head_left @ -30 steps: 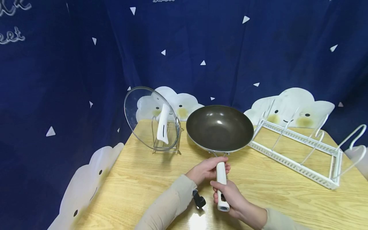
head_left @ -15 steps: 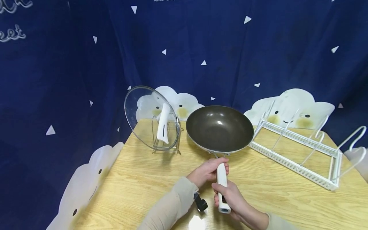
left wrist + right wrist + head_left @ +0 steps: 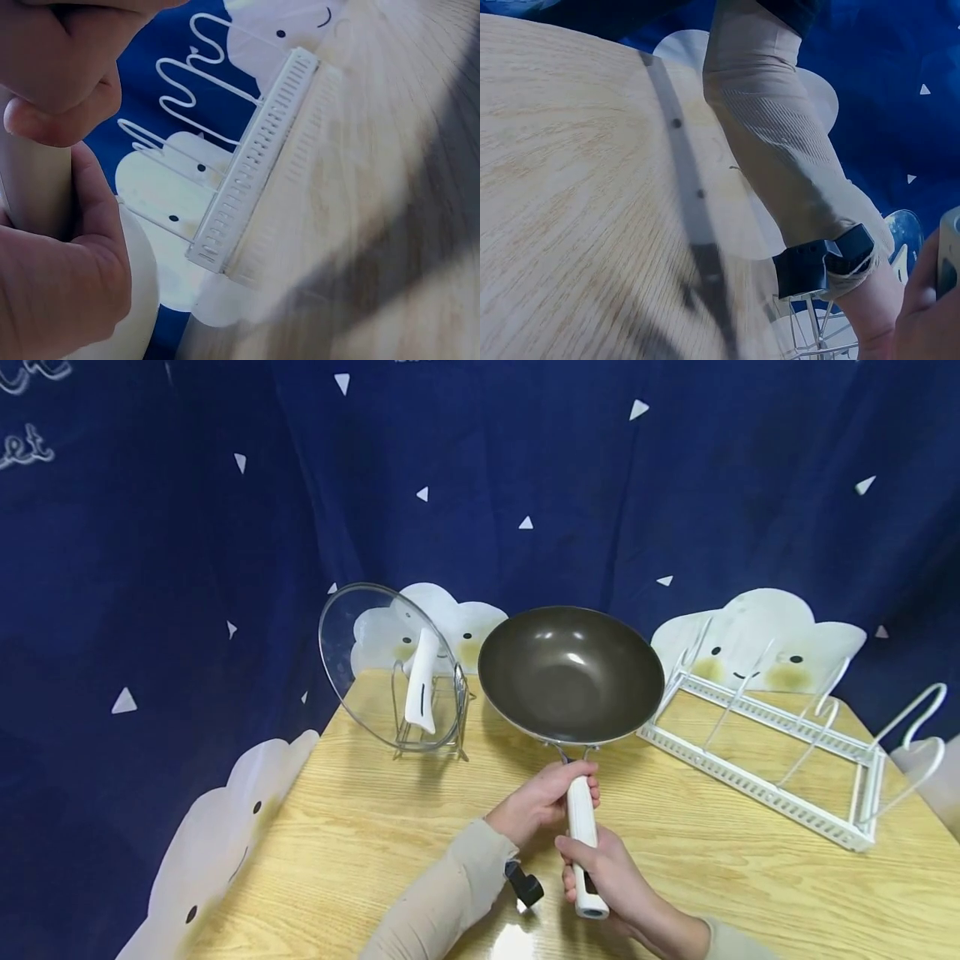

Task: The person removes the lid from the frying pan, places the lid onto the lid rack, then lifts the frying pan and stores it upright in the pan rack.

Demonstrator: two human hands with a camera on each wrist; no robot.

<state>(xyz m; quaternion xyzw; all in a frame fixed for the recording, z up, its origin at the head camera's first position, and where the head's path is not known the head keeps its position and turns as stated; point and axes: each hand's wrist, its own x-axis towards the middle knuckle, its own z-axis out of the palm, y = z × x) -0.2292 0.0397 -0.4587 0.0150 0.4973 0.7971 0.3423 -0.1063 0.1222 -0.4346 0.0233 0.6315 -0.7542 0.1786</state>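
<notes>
A: State the position of the wok (image 3: 570,675).

B: The wok is held above the wooden table (image 3: 360,827), near its rear centre, dark bowl tilted toward the head camera. Its white handle (image 3: 581,835) runs from the bowl down toward the person.

A: Grip condition?

B: Left hand (image 3: 542,802): fingers curled round the upper handle, just below the metal bracket. Right hand (image 3: 611,877): fingers wrapped round the lower handle, near its end. Both clamp the handle, one directly below the other. The left wrist view confirms skin closed round the pale handle (image 3: 34,187).

A: Adjacent items?

B: Left of the wok, a glass lid (image 3: 382,664) stands on edge in a wire stand (image 3: 431,727). To the right, a white rack (image 3: 780,752) lies on the table, close to the wok rim; whether they touch cannot be determined. A blue backdrop (image 3: 150,527) with white clouds hangs behind.
</notes>
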